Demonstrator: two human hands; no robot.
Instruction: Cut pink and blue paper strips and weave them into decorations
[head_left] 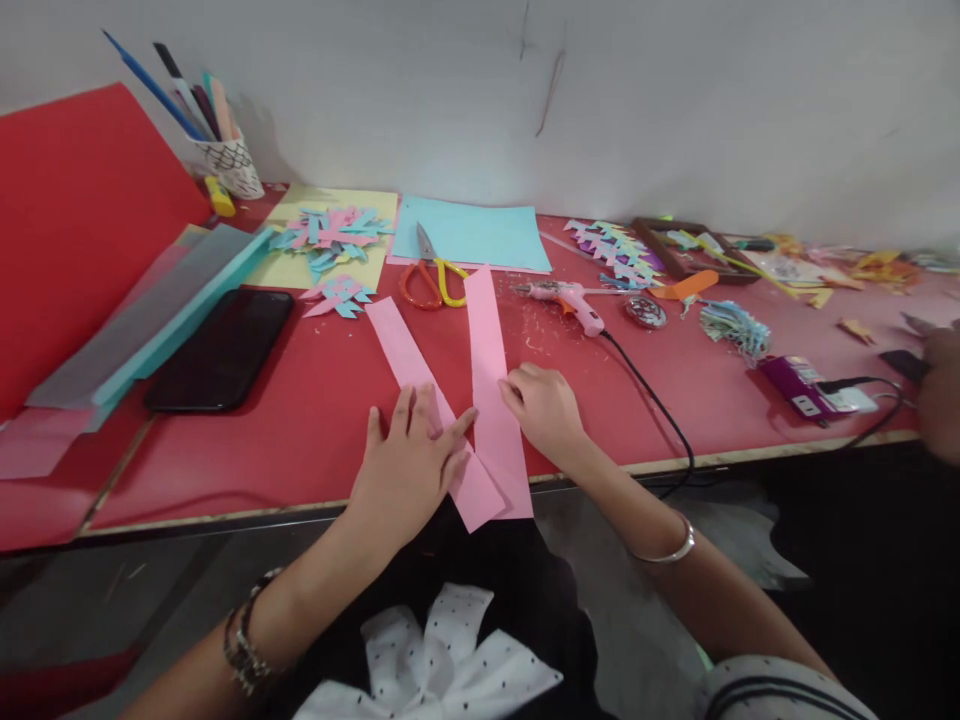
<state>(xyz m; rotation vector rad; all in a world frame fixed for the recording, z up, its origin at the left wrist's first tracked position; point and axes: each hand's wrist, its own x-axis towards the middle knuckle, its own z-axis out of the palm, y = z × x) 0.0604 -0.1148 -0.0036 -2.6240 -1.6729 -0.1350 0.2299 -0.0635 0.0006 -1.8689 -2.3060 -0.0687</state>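
Two pink paper strips lie before me on the red table and cross at their near ends, which hang past the table edge. My left hand [409, 465] rests flat with spread fingers on the left pink strip [397, 345], its index finger reaching to the right strip. Curled closed, my right hand [546, 408] has its thumb and fingertips at the right edge of the upright pink strip [489, 345]. Just beyond the strips are scissors [431, 270] with red and yellow handles. A pink glue gun [566, 298] lies to the right.
At left are a black phone [221, 350], folded coloured paper [150, 310] and a pen cup [232, 168]. Paper cuttings [334, 235] and blue sheets [472, 232] lie at the back. A purple power adapter [806, 388] and another person's hand [941, 385] are at right.
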